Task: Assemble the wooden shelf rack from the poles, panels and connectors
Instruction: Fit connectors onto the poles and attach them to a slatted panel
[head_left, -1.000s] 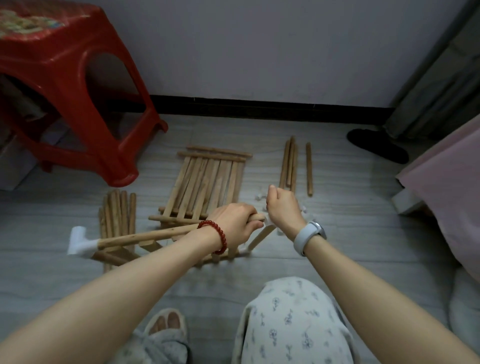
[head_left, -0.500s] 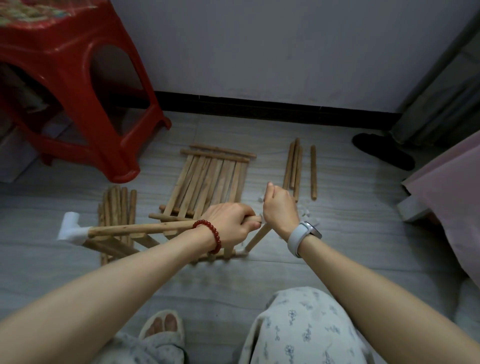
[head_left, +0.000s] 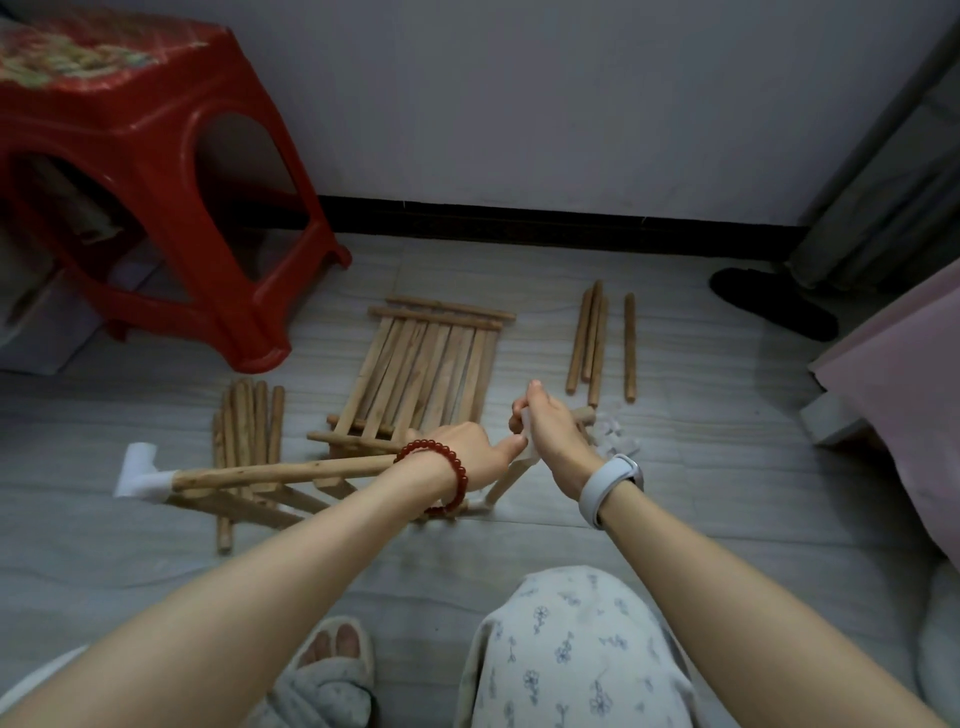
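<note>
My left hand (head_left: 470, 452) grips the near end of a wooden pole (head_left: 283, 472) that runs left to a white connector (head_left: 141, 472). My right hand (head_left: 550, 434) pinches another white connector (head_left: 527, 439) against that pole end. A second pole (head_left: 506, 480) slants down from under my hands to the floor. A slatted wooden panel (head_left: 426, 371) lies flat behind my hands. More slats (head_left: 249, 501) of another panel show under the held pole.
A bundle of loose poles (head_left: 244, 431) lies left of the panel, and several more poles (head_left: 597, 343) lie to its right. Loose white connectors (head_left: 615, 434) sit by my right wrist. A red plastic stool (head_left: 156, 208) stands at the back left, a dark slipper (head_left: 774, 304) back right.
My right hand has moved in against my left hand at the pole end, with a white connector now showing in its fingers. The held pole has shifted slightly.
</note>
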